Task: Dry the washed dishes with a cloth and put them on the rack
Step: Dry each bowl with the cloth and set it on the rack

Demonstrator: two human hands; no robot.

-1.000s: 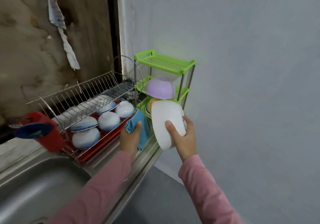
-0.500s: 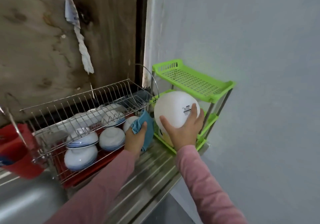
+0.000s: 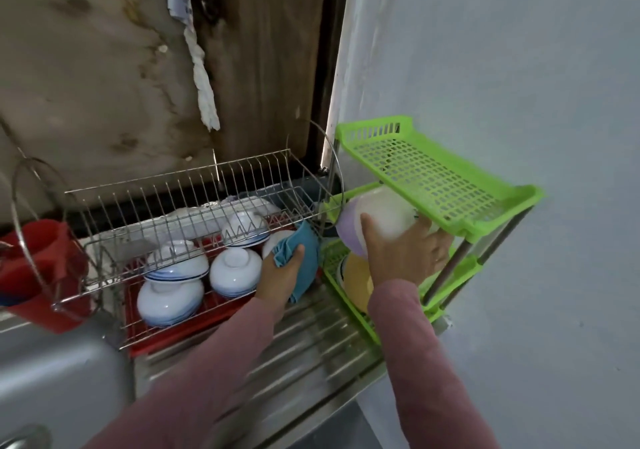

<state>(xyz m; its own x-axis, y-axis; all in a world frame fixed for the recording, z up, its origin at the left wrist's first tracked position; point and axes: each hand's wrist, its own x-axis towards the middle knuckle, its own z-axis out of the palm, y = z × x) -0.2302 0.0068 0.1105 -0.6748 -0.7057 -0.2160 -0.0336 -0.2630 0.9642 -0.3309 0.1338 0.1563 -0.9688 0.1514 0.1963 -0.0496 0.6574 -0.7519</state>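
My right hand (image 3: 405, 251) grips a white bowl (image 3: 388, 211), upside down, on top of a purple bowl (image 3: 348, 230) on the middle shelf of the green plastic rack (image 3: 450, 185). A yellow bowl (image 3: 356, 275) lies on the rack's bottom shelf, partly hidden by my right arm. My left hand (image 3: 278, 275) holds a blue cloth (image 3: 304, 254) between the two racks. The wire dish rack (image 3: 180, 199) to the left holds several white bowls with blue rims (image 3: 235, 272), upside down.
A red tray (image 3: 162, 339) lies under the wire rack. A red cup (image 3: 38, 268) hangs at its left end. The steel sink (image 3: 52, 379) is at lower left, its ribbed drainboard (image 3: 304, 344) under my arms. A grey wall stands right of the green rack.
My right hand has pushed the white bowl from in front of the green rack into its middle shelf, onto the purple bowl. The left hand stays put with the cloth.
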